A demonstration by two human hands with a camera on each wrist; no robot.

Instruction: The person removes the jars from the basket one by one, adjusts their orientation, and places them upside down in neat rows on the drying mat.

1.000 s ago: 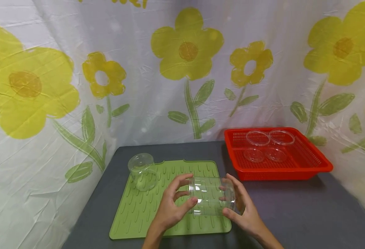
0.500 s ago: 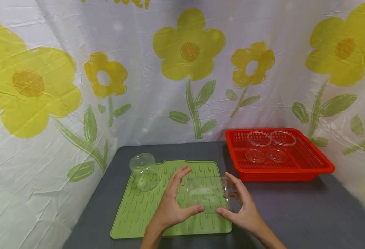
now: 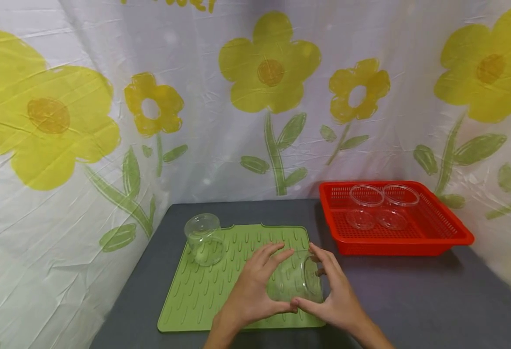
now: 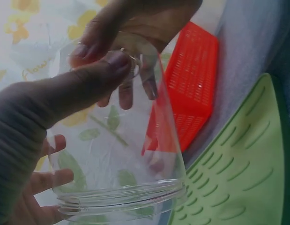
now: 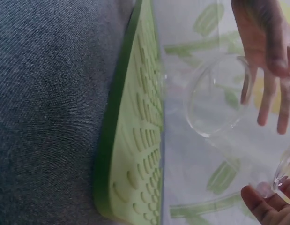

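A clear, empty jar [image 3: 287,281] lies sideways in the air above the green mat [image 3: 214,291], between my two hands. My left hand [image 3: 253,291] curves round its left part, thumb below and fingers above. At the base end, my right hand [image 3: 340,293] holds it, the thumbtips of both hands meeting in front. In the left wrist view the jar's threaded rim [image 4: 121,199] shows near the left fingertips [image 4: 55,178]. A second clear jar [image 3: 204,240] stands on the mat's back left corner. Transparency makes the exact contact points hard to see.
A red perforated basket [image 3: 447,228] stands at the back right with two clear round-rimmed containers [image 3: 366,196] inside. Dark grey cloth [image 3: 395,291] covers the table. Behind hangs a white curtain [image 3: 220,165] with yellow flowers.
My left hand spread off the jar, then moved right and closed round it again. The jar has turned, so its round base shows more. The second jar and basket stay put.
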